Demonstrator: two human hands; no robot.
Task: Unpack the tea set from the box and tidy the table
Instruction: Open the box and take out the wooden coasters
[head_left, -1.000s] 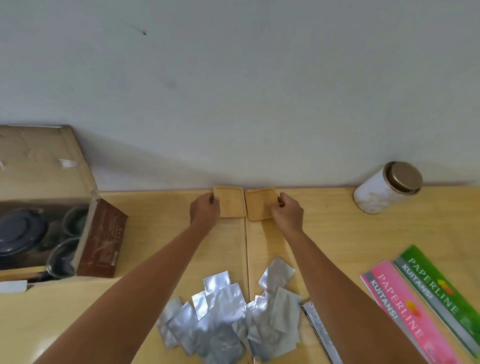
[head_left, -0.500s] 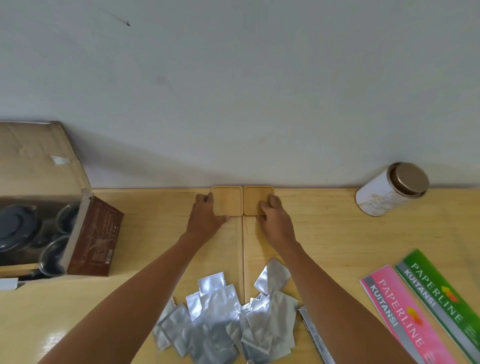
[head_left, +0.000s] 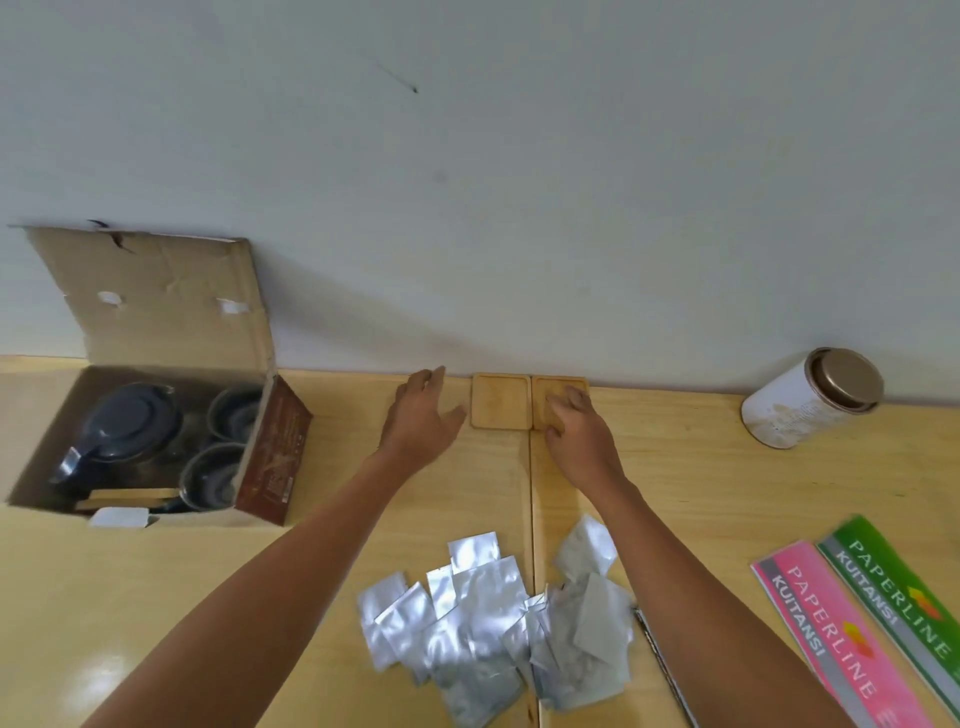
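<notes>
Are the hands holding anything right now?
No. The left hand is open above the table, touching nothing. The right hand only rests its fingers on the right square wooden coaster, without gripping it.

1. The left hand (head_left: 423, 415) has let go of the left square wooden coaster (head_left: 500, 401). It now sits off to that coaster's left with fingers spread and relaxed, no longer touching it.
2. The two coasters, angled and slightly apart a second ago, now lie flush side by side against the wall.
3. The right hand (head_left: 579, 434) gripped the edge of the right square wooden coaster (head_left: 560, 395) earlier; its fingers now rest flatter on top of it.
</notes>
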